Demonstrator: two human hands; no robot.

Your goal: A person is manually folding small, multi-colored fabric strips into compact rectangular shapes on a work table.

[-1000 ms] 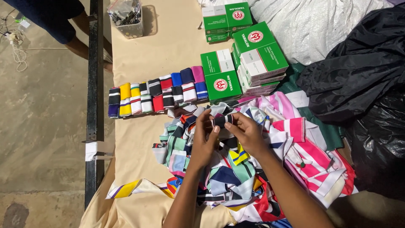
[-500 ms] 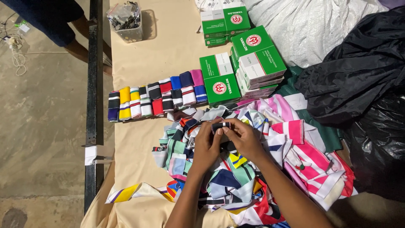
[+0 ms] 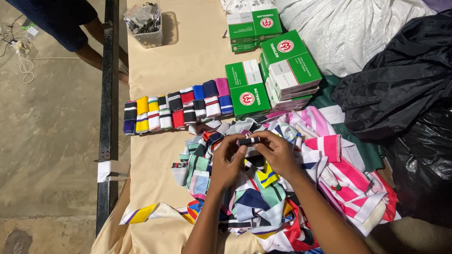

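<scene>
At the far end of the cloth-covered table [image 3: 155, 178], a clear plastic tub [image 3: 147, 21] holding a tangle of small dark bits, too small to tell apart. Just right of it, green and white boxes [image 3: 287, 61] stacked in several piles, all closed, contents hidden. Further right, a white woven sack [image 3: 358, 33] and black plastic bags [image 3: 405, 89], bulging, contents unseen.

Along the middle of the table, a row of folded striped bands [image 3: 176, 110] lined up side by side, yellow, red, blue, pink, black and white, touching one another and ending just beside the nearest green box.

Nearer, a loose heap of striped cloth pieces [image 3: 263, 188] in many colours, spilling toward the table's near edge, with pink and white pieces at its right.

Above that heap, left hand [image 3: 225, 162] and right hand [image 3: 278, 153] brought together, fingertips meeting from either side. Pinched between them, a small folded band [image 3: 248, 140], dark with a white stripe, lying flat across the gap between the thumbs and forefingers of both hands. Both grips closed on it, left at its left end, right at its right end. Held just over the heap, well short of the folded row.

At the upper left, beyond a black metal rail [image 3: 110, 84], another person's leg [image 3: 89, 44] on the concrete floor.
</scene>
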